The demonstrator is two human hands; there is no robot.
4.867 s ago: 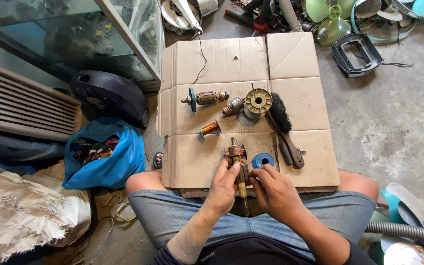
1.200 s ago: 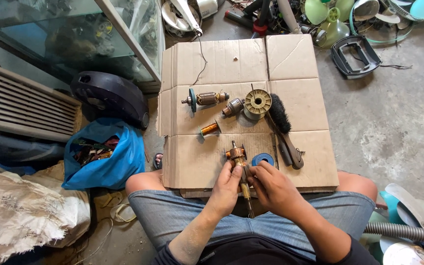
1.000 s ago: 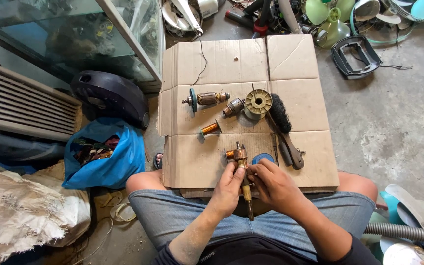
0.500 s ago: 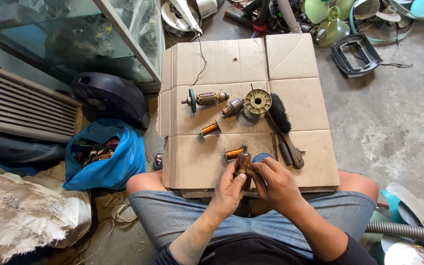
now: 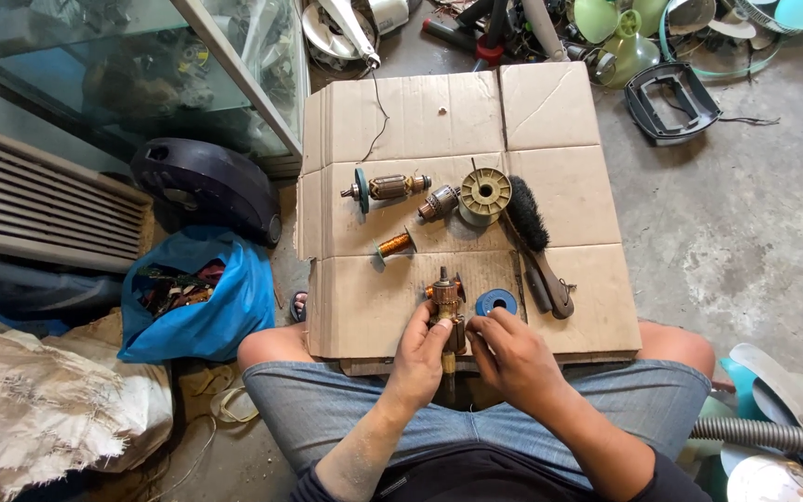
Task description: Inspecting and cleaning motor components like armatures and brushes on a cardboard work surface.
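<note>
A person is sitting on the floor with a flattened cardboard sheet (image 5: pixel 550 112) lying in front of the knees as a work surface. The left hand (image 5: pixel 423 349) is closing its grip around a small motor armature (image 5: pixel 446 302), holding it upright at the near edge of the cardboard. The right hand (image 5: pixel 504 349) is touching its lower shaft, fingers curled; how firmly it is gripping is unclear. A blue ring (image 5: pixel 495 301) is lying just beside them. Farther out, a second armature (image 5: pixel 388 187), a copper coil (image 5: pixel 393 244), a cream spool (image 5: pixel 485 193) and a brush (image 5: pixel 536 244) are spread apart, within reach. A blue bag (image 5: pixel 206 316) is sitting to the left.
</note>
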